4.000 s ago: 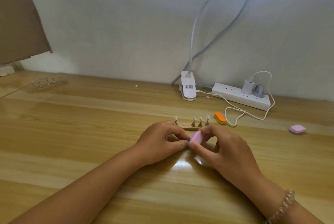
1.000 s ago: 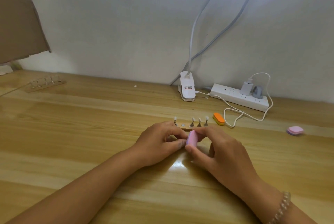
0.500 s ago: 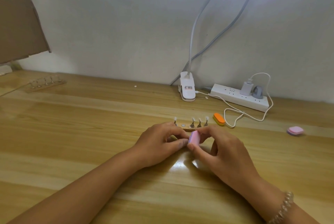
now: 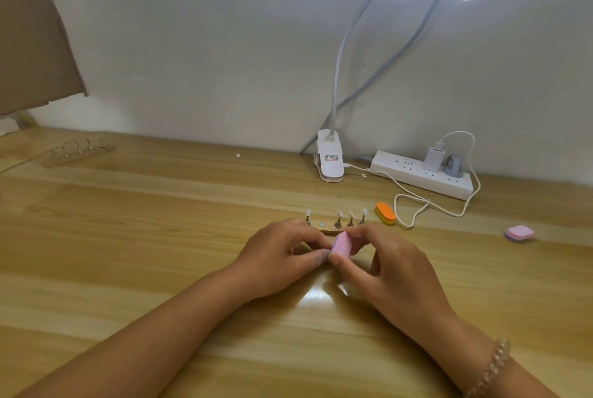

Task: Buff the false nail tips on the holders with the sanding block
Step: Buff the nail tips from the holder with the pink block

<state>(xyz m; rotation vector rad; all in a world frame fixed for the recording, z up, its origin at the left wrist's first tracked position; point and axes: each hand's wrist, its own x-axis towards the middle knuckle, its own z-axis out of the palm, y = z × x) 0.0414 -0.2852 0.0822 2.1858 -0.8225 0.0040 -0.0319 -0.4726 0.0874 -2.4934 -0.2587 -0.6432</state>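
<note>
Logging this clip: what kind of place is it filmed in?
Probably a home or small-studio nail craft desk: a wooden desk against a plain wall, lit by a clip-on lamp beside a power strip, with nail tip holders and sanding blocks laid out.

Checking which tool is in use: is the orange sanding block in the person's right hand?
No, the orange sanding block lies on the table, while the right hand pinches the pink sanding block.
</note>
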